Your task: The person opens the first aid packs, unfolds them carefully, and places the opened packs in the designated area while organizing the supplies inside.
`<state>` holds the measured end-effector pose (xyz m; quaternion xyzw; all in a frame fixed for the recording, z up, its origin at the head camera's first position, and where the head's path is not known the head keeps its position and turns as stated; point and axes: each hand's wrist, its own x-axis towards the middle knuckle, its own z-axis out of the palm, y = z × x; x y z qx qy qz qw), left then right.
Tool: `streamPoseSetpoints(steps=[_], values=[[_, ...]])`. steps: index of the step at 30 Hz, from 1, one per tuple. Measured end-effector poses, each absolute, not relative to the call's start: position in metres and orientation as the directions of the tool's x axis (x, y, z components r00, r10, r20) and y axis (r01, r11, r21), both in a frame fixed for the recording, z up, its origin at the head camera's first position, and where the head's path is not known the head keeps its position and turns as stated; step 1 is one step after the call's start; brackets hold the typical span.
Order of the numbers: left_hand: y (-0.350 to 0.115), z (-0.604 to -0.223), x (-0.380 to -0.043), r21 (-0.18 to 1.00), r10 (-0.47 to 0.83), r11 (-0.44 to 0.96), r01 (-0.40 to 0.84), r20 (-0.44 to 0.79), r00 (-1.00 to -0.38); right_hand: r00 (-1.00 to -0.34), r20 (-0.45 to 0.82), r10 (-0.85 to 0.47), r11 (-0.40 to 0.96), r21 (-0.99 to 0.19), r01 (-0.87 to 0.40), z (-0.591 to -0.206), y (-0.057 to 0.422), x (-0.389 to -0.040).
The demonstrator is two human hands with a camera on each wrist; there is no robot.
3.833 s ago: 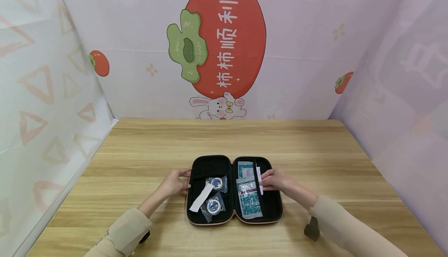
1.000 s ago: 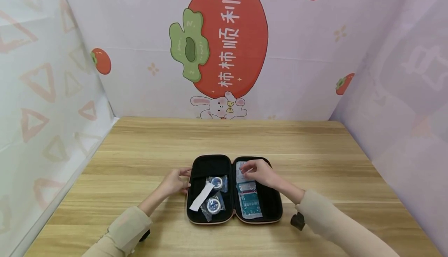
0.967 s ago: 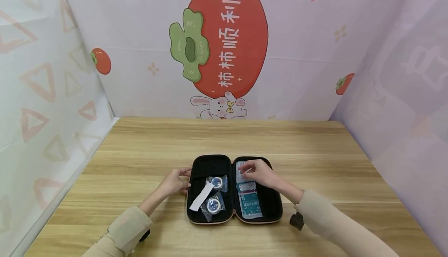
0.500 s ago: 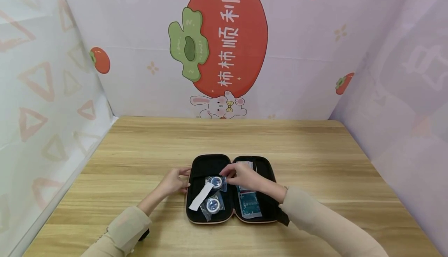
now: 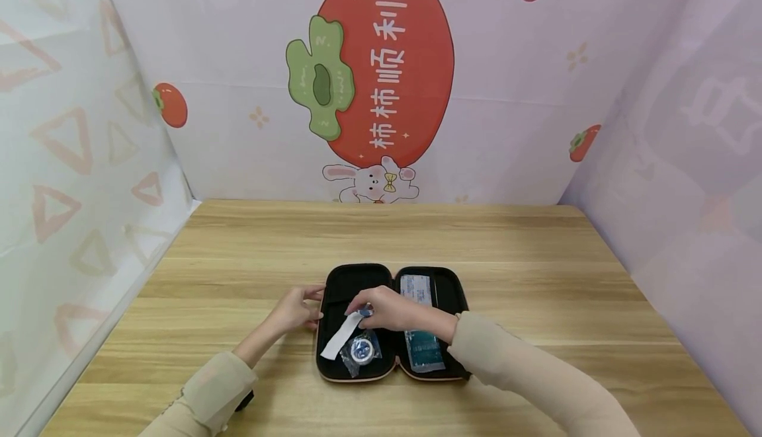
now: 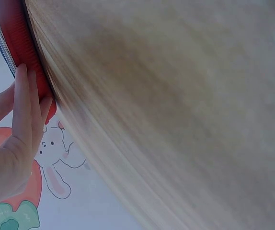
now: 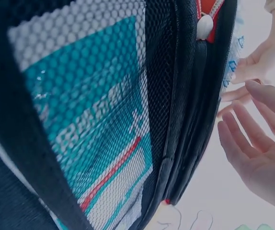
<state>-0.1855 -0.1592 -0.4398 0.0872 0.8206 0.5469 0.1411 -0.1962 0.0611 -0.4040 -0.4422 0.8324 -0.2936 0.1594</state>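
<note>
A zippered case (image 5: 348, 278) lies unfolded on the table, black inside and red outside. Straight fingers of my left hand (image 5: 294, 309) rest against its left side, as the red outer wall (image 6: 20, 38) shows. My right hand (image 5: 387, 309) is over the left half, fingertips by the top of a white strip (image 5: 339, 339), covering most of a wrapped tape roll. In the right wrist view its fingers (image 7: 255, 129) are spread with nothing between them. Below is another wrapped tape roll (image 5: 362, 351). The right half holds a white-and-blue packet (image 5: 415, 287) and a teal packet (image 5: 424, 351).
Black mesh (image 7: 94, 120) covers the teal packet, and a zipper pull (image 7: 205, 27) sits on the case's edge. The wooden table (image 5: 381, 232) runs back to a printed cloth backdrop (image 5: 506, 93), with cloth walls at both sides.
My right hand has moved left from the right half of the case to the left half. The white-and-blue packet now lies above the teal one. My left hand stays put.
</note>
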Motion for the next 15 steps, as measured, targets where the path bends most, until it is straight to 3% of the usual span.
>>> streamPoseSetpoints(steps=[8,15], values=[[-0.159,-0.440,-0.185,0.915,0.287,0.403,-0.016,-0.143,-0.947,-0.494,-0.059,-0.868,0.437,-0.564,-0.700,-0.409,0.050,-0.197],[-0.159,-0.439,-0.185,0.910,0.272,0.414,-0.027,-0.151,-0.950,-0.477,-0.094,-0.874,0.443,-0.557,-0.702,-0.413,0.047,-0.197]])
